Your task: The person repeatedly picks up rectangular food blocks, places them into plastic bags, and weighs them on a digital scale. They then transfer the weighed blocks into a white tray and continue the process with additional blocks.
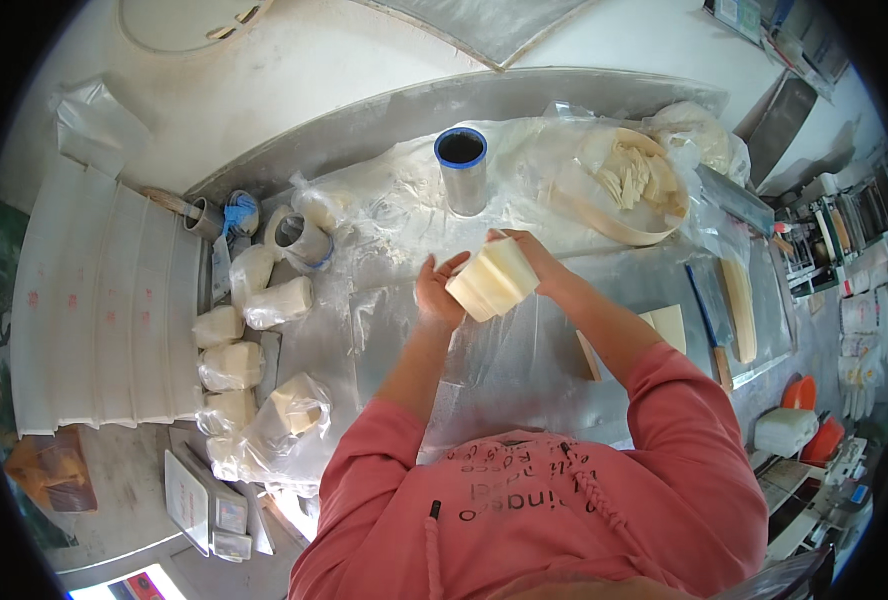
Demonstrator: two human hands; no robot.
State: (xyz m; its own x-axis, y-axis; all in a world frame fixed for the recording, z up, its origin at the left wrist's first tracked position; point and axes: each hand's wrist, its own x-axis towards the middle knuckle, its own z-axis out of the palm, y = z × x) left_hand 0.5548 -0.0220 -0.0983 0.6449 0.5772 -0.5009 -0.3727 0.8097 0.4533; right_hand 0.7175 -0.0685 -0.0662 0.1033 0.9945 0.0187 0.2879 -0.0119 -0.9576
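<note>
A thick stack of pale yellow dough sheets (492, 279) is held above the metal worktop, tilted. My right hand (532, 259) grips its upper right side, with the fingers partly hidden behind it. Against the lower left end rests my left hand (440, 292), palm up and fingers spread, supporting the stack. Beyond both hands stands a metal cylinder with a blue rim (465, 172), on a flour-dusted plastic sheet (391, 180). More flat dough sheets (667, 326) lie near my right forearm, partly covered by it.
Several plastic-wrapped dough blocks (230, 366) line the left side, near another metal cylinder (303, 241). A round sieve-like hoop (624, 238) holds loose dough pieces (635, 176) at the back right. To the right lie a large knife (710, 322) and a bundle of long pale strips (738, 311).
</note>
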